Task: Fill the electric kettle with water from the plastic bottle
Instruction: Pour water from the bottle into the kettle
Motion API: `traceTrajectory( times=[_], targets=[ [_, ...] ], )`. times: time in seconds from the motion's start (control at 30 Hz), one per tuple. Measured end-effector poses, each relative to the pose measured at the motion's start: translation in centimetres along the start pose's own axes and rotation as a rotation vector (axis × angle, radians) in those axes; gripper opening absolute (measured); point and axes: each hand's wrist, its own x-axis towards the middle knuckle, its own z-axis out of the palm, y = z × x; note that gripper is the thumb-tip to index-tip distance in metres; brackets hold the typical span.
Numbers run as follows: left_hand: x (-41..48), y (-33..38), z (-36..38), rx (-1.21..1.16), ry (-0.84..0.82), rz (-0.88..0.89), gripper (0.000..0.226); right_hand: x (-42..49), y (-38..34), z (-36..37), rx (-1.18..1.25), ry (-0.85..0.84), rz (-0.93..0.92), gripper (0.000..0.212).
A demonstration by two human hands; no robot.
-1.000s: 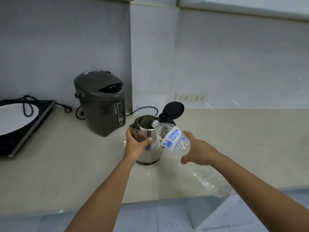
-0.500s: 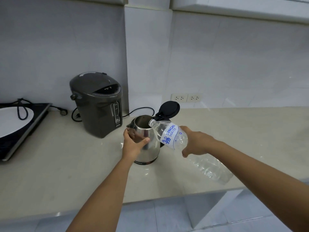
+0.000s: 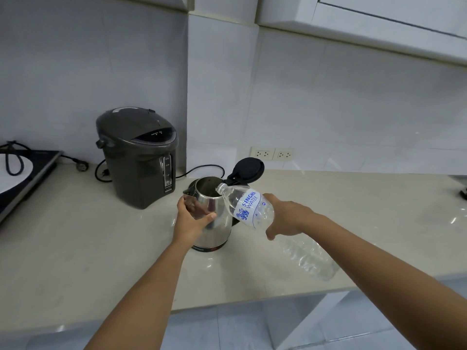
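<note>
The right hand (image 3: 288,218) is wrapped around the middle of the plastic bottle (image 3: 252,210), tipped so its open neck sits just over the rim of the electric kettle (image 3: 212,218); the bottle's base trails toward 4 o'clock. The left hand (image 3: 189,218) is curled against the kettle's steel wall at its 9 o'clock side, steadying it on the table (image 3: 75,248). The lid (image 3: 249,169) stands open at 1 o'clock. Pouring looks to be the step in hand, though no stream is visible. Next, raising the base should drive the water out. A dark hot-water dispenser (image 3: 139,157) stands near at 10 o'clock.
</note>
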Motion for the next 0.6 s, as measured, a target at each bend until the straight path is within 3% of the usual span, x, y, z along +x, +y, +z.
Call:
traceTrajectory(
  times=[0.6],
  targets=[
    [-0.50, 0.01, -0.01, 0.031, 0.008, -0.022, 0.105, 0.06, -0.15, -0.40, -0.050, -0.009, 0.002, 0.103]
  ],
)
